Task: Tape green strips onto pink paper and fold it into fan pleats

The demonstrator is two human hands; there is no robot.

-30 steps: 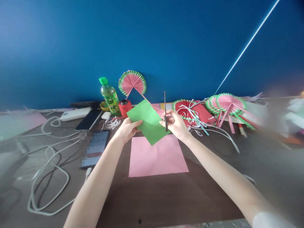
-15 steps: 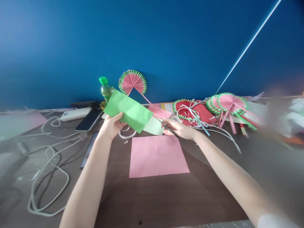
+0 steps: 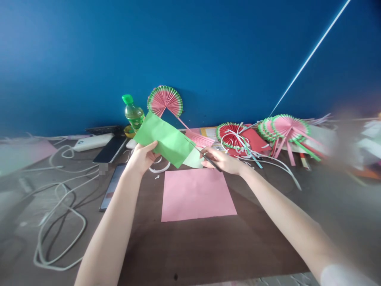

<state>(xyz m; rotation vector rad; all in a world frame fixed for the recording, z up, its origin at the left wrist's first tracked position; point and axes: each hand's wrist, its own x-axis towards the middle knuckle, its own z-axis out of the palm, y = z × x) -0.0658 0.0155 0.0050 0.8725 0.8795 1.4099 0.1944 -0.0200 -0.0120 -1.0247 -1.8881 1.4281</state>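
the left hand (image 3: 144, 158) pinches the green paper (image 3: 166, 139) between the hands; the right hand (image 3: 222, 161) grips scissors (image 3: 212, 162), blades meeting the paper's edge. thin and limp, it could buckle, making any cut stray.

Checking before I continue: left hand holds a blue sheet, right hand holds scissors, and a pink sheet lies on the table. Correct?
Not quite: the left hand holds a green sheet, not blue; the head view shows it. The right hand holds scissors, and a pink sheet lies on the table.
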